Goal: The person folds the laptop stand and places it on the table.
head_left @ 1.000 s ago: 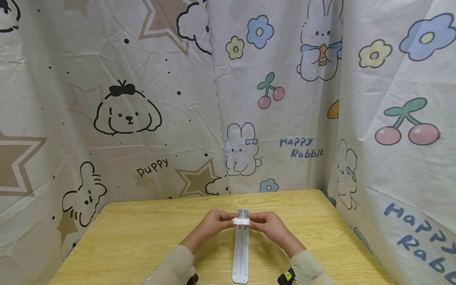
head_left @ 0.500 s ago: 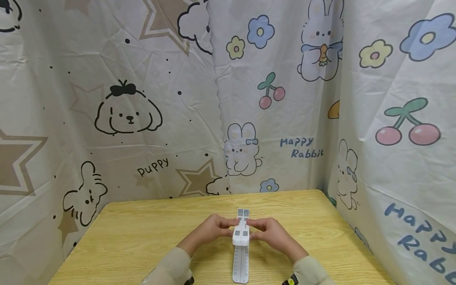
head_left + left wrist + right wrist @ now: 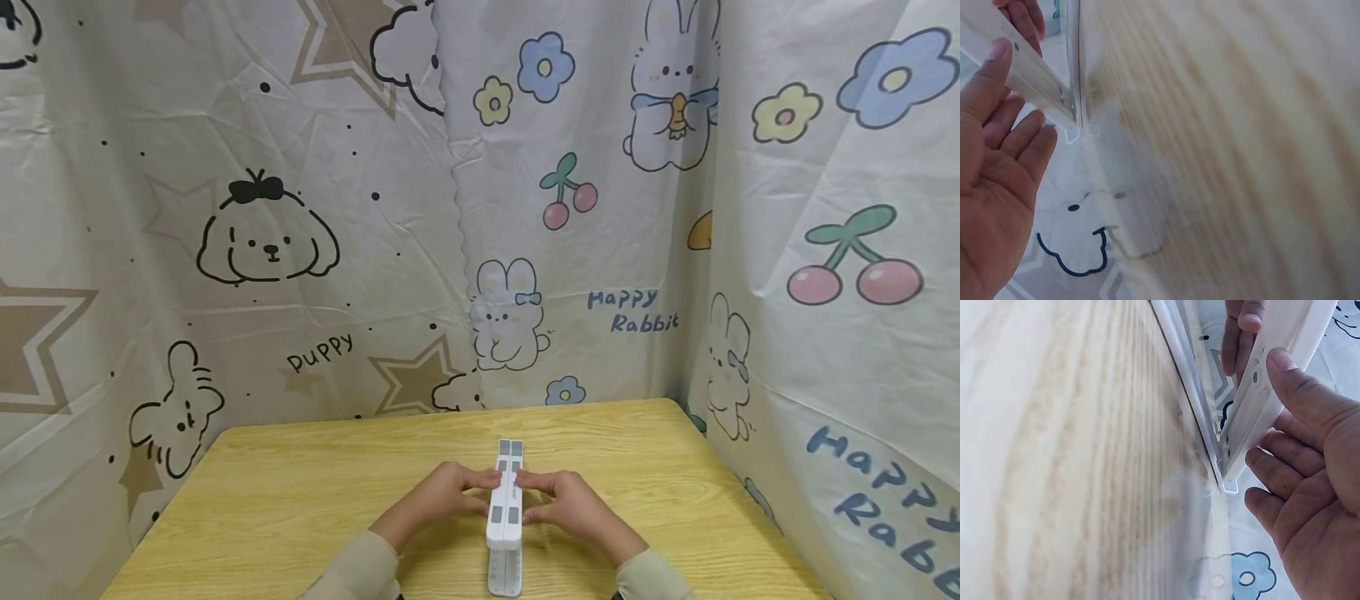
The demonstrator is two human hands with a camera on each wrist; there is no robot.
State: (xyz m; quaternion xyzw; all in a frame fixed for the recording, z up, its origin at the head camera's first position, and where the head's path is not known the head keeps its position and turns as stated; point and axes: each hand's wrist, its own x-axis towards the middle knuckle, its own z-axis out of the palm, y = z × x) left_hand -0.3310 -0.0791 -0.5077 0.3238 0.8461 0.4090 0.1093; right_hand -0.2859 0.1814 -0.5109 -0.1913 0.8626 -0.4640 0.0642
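A narrow white folding laptop stand [image 3: 504, 533] with grey pads lies lengthwise on the wooden table, its upper arm slanting up toward me from the far end over the flat base bar. From the left side my left hand [image 3: 446, 490] pinches the upper arm. My right hand [image 3: 568, 498] pinches the same arm from the right. In the left wrist view the left thumb [image 3: 999, 53] presses the side of the white arm [image 3: 1035, 81]. The right thumb [image 3: 1284, 361] touches its other side in the right wrist view, near a small rivet. The raised arm hides part of the base.
The wood-grain table [image 3: 300, 500] reaches back to a cloth curtain [image 3: 375, 250] printed with cartoon puppies, rabbits, stars and cherries. More of this cloth hangs along the right edge. Light sleeves [image 3: 363, 558] cover both forearms.
The upper arm, upright at the far end one second ago, has swung down toward me and now leans low over the base. Both hands have come nearer with it, still gripping its sides.
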